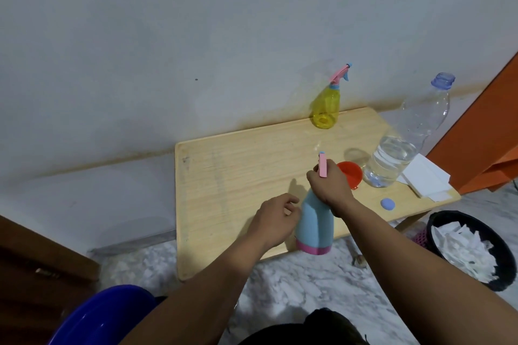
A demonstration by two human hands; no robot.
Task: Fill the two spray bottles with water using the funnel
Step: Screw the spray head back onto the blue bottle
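Just right of the frame's centre, the right hand (328, 185) wraps around the pink spray head (323, 165) of the blue spray bottle (315, 228), which stands near the front edge of the wooden table (224, 176). The left hand (276, 218) sits against the bottle's left side, fingers loosely curled; whether it truly grips the body I cannot tell. Just right of the right hand lies the red funnel (350, 173), and beside that a large clear water bottle (398, 154), open and part full, with its blue cap (388, 203) lying on the table below it. The yellow spray bottle (326, 109) stands at the table's far edge, upper right of centre, spray head on.

The risk, as I judge it: twisting the head with the body poorly braced could tip the blue bottle off the near edge, above the marble floor (308, 288). A careless right elbow could also knock the open water bottle.
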